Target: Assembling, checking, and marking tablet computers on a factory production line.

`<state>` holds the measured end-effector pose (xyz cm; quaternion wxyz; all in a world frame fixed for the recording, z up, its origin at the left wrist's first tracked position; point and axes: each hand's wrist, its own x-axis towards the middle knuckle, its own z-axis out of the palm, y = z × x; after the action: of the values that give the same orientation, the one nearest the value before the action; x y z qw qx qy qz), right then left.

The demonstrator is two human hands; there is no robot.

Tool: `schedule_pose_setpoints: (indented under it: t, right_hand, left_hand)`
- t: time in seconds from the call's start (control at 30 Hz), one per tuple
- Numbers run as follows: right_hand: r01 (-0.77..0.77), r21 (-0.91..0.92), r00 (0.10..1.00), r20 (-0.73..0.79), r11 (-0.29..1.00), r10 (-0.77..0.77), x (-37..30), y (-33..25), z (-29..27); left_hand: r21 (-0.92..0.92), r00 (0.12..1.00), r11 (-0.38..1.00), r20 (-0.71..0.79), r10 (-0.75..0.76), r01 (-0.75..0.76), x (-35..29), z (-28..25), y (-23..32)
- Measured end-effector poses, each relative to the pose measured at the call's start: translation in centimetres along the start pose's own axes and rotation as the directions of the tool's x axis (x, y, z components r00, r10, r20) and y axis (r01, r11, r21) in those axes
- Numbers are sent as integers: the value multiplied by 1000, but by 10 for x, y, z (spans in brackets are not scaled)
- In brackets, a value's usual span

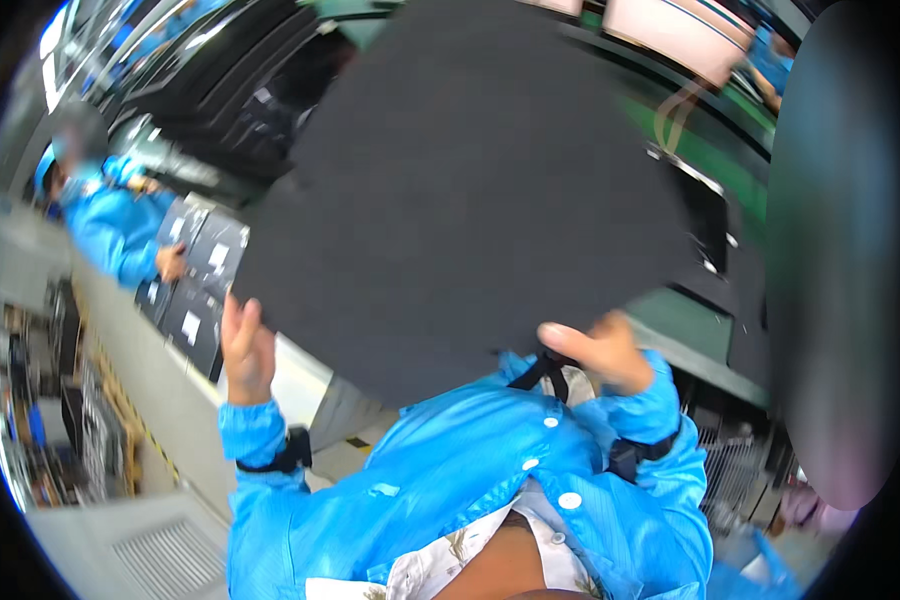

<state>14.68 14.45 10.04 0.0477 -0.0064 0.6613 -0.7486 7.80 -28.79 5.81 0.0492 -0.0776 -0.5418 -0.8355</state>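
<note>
Two hands are raised in front of the wearer, and between them a large dark grey sheet point(460, 190) is held up so that it fills most of the view. The left hand point(244, 352) is closed on the sheet's lower left edge, its fingers wrapped up behind the material and the thumb pressed to the front. The right hand point(598, 350) is pinched on the lower right edge, with the thumb laid flat across the near face and the fingers hidden behind. The two grips are set well apart, probably so that the limp, wide sheet is kept spread rather than allowed to fold. Blue sleeves point(450, 470) with dark wrist straps come up from the lower edge. Beyond the left edge of the sheet, a row of dark flat panels point(195, 275) with white labels is lined along a tabletop point(150, 400), and a second person in a blue coat point(110, 225) is bent over them with one hand resting on a panel. What lies behind the sheet cannot be made out.
</note>
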Motion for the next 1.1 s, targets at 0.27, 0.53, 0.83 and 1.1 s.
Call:
schedule_pose_setpoints:
  t: [0.27, 0.53, 0.83, 1.1]
  right_hand:
    - [-539, -174, 592, 618, 824, 517, 109, 172, 188]
    - [304, -275, 785, 614, 912, -77, 118, 119, 148]
    - [148, -967, 840, 233, -206, -489, 259, 29, -55]
    - [292, -953, 858, 228, 74, -461, 290, 29, -74]
  left_hand:
    - [133, 653, 944, -751, -102, 301, -192, -193, -22]
    - [707, 559, 33, -586, 586, 707, -61, -193, -23]
    - [810, 833, 196, 546, 93, -553, 149, 106, -101]
    - [797, 793, 56, 604, -79, -601, 230, 182, -146]
